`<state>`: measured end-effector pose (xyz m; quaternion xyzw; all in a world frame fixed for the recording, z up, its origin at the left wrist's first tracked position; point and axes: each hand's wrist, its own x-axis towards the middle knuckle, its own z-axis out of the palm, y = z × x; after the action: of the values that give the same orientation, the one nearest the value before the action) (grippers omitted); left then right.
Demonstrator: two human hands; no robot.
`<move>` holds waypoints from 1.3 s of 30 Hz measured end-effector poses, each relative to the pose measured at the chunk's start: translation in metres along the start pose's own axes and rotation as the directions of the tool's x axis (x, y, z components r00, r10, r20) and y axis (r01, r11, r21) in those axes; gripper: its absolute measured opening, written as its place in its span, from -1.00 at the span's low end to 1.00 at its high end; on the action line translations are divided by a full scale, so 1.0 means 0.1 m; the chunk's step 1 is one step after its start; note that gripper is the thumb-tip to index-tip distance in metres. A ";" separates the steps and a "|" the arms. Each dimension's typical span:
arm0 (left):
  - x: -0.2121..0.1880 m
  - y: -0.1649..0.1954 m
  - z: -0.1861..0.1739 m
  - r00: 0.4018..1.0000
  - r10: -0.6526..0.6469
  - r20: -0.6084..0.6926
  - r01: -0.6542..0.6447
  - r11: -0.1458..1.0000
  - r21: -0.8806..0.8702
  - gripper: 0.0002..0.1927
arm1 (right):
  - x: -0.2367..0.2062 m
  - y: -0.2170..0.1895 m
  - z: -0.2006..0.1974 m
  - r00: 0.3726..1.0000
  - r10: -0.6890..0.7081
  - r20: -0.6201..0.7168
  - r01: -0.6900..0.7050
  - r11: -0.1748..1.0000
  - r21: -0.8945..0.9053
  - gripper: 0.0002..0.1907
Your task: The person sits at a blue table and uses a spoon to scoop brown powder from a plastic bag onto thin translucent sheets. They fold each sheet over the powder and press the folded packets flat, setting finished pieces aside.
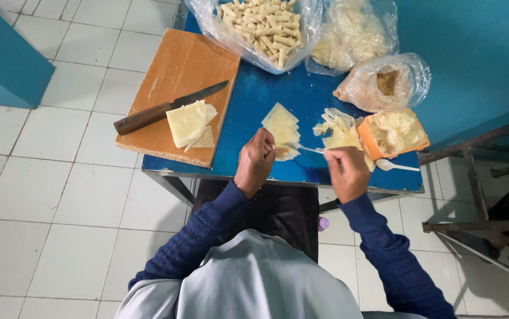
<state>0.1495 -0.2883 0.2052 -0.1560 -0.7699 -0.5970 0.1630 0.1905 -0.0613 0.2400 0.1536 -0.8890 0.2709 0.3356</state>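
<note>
On the blue table (254, 100):
left hand (254, 162): fingers curled, pressing down a pastry sheet (282, 131)
right hand (347, 171): fingers pinched round a white spoon (309, 149)
nearby: orange tub (393, 134) of filling

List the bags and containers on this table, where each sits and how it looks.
Clear bag of rolled pastry sticks: table's far edge, pale rolls.
Clear bag of pale filling: to its right, crumpled.
Small clear bag: near the wall, brown contents.
Orange tub: right of the hands, creamy filling.

blue table (254, 100), tan board (177, 77), brown-handled knife (166, 109), pale yellow sheets (282, 127), orange tub (393, 133).
</note>
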 end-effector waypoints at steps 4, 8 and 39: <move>0.01 -0.06 -0.06 0.996 0.056 0.069 -0.057 0.998 0.006 -0.66 | 0.10 0.37 -0.36 0.978 0.117 -0.173 -0.117 0.993 0.009 -0.91; 0.01 -0.05 -0.14 0.988 0.082 0.131 -0.088 0.995 0.047 -0.57 | 0.49 0.95 -0.66 0.950 0.013 -0.312 -0.093 0.966 -0.240 -0.93; -0.01 0.05 -0.29 0.940 0.203 0.274 -0.279 0.919 0.280 -0.50 | 0.12 -0.34 0.56 0.959 0.000 0.282 -0.013 0.999 0.044 -0.73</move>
<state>0.1545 -0.3153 0.2154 -0.2931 -0.8437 -0.4186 0.1646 0.1682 -0.1228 0.2257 0.1954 -0.9219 0.2675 0.2012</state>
